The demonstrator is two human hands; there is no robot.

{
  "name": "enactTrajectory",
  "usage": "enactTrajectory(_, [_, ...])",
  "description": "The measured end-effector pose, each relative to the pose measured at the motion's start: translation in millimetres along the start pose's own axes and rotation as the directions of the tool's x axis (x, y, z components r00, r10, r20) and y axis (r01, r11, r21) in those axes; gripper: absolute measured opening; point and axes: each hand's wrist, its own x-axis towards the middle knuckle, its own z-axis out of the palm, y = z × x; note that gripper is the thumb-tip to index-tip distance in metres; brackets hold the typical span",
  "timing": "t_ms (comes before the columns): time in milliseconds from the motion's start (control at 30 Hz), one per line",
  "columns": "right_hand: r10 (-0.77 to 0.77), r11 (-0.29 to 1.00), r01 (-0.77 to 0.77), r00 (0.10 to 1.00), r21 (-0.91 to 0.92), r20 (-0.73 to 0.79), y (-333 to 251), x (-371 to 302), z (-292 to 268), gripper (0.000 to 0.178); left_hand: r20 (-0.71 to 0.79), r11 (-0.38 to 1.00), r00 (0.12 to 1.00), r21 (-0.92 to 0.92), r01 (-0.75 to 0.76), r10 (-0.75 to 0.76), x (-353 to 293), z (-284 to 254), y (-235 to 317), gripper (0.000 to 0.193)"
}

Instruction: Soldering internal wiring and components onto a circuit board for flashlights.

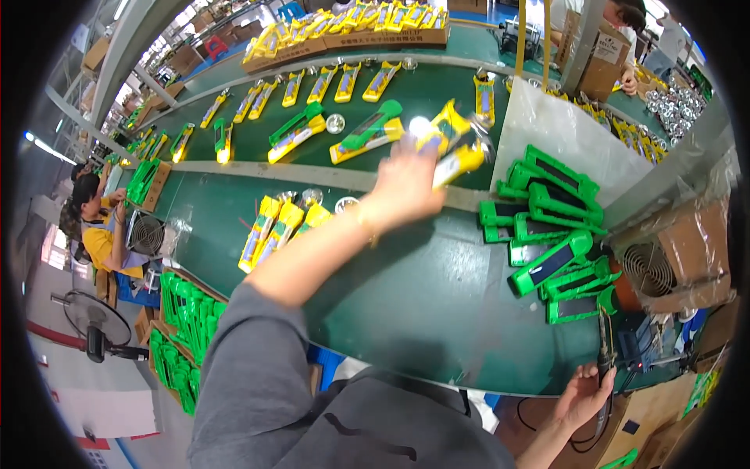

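My left hand (406, 176) reaches across to the far side of the bench, its fingers blurred. It is closed on a yellow lamp housing (462, 162) with a silver reflector at its end. Against the fingers lies a second yellow housing (447, 129); whether that one is held too, I cannot tell. At the lower right, my right hand (584, 395) is wrapped round a soldering iron (605, 352), its tip pointing up. Close beyond the iron sits a pile of green lamp casings (551, 266) with dark panels. Several yellow housings (273, 227) lie under my left forearm.
Along the far belt (258, 156) stand rows of yellow housings, some with green covers. Cardboard trays (367, 39) of them stand behind. At right are a white sheet (539, 133) and a wrapped fan (647, 270). Boxes of green casings (187, 313) stand lower left. Other people work nearby.
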Motion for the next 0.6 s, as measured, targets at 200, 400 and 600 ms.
enactTrajectory(200, [0.049,0.995,-0.06,0.991,0.083,0.127,15,-18,17,0.019,0.125,0.986,0.99,0.162,0.05,-0.071,-168,11,3,0.051])
enactTrajectory(400, [0.046,0.994,-0.067,0.973,0.084,0.228,14,-37,24,0.017,0.006,0.965,0.994,0.241,-0.108,0.11,-184,-14,25,0.045])
enactTrajectory(600, [0.006,0.992,-0.041,0.958,0.118,0.286,12,-46,34,0.021,0.313,0.964,0.913,-0.04,-0.264,0.263,-204,13,83,0.054])
